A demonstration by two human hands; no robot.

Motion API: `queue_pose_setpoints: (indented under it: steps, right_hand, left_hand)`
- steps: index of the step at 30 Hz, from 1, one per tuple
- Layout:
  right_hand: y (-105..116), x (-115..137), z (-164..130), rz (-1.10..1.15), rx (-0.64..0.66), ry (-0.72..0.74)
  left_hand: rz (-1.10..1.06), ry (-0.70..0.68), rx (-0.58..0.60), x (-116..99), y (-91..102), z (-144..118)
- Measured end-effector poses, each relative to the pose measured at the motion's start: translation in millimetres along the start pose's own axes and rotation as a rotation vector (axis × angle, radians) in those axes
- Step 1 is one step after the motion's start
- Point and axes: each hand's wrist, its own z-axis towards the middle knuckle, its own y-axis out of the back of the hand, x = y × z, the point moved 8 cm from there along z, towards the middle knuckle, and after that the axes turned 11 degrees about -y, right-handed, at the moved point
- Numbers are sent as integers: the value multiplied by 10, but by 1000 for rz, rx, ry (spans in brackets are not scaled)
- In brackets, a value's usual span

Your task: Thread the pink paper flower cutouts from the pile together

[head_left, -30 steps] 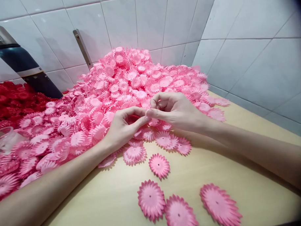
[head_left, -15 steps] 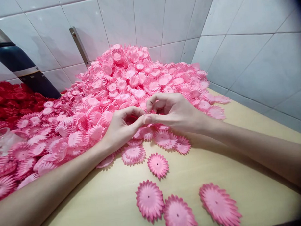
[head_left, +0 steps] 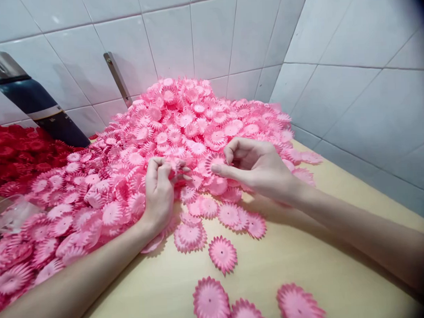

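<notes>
Head view | tan table [head_left: 306, 257] | white-tiled corner | left hand [head_left: 159, 193], right hand [head_left: 259, 169] pinch pink flowers [head_left: 196, 118]

Left hand [head_left: 159, 188] and right hand [head_left: 257, 169], fingers curled, at the pink paper flower heap [head_left: 196, 118] on a wooden table [head_left: 271, 263].

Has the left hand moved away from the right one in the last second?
Yes. The left hand has pulled left, off the right hand whose fingertips it met before, and now curls over the pink flower pile, nearer the dark bottle.
</notes>
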Motion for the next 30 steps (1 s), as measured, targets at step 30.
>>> queue_pose_setpoints:
  steps: [30]
  right_hand:
    - [-186,-184,-78,-18,55,-81]
  left_hand:
    - [454,-224,672,-218,-442,-145]
